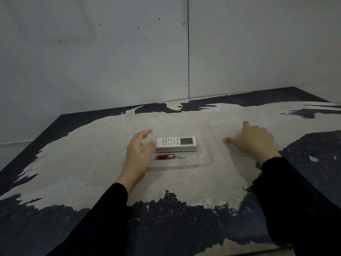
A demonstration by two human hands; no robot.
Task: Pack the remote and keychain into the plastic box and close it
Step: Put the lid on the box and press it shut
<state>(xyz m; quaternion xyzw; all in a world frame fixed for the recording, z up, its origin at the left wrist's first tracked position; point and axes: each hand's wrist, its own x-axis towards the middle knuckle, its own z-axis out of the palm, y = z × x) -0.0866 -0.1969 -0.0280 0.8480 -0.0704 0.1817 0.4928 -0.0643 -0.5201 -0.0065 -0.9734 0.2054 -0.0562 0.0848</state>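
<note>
A white remote [176, 143] with a small screen lies inside the clear plastic box [203, 156] at the table's middle. In front of the remote, in the same box, lies a red keychain [167, 156] with a metal ring. My left hand [137, 154] rests at the box's left end, fingers spread, thumb near the remote's left end. To the right lies the clear lid [221, 130], flat on the table. My right hand [253, 140] lies on the lid with its fingers bent; whether it grips the lid I cannot tell.
The table [92, 163] has a worn pale top with dark patches along its edges. A grey wall [129, 61] stands close behind its far edge. Both my forearms wear black sleeves.
</note>
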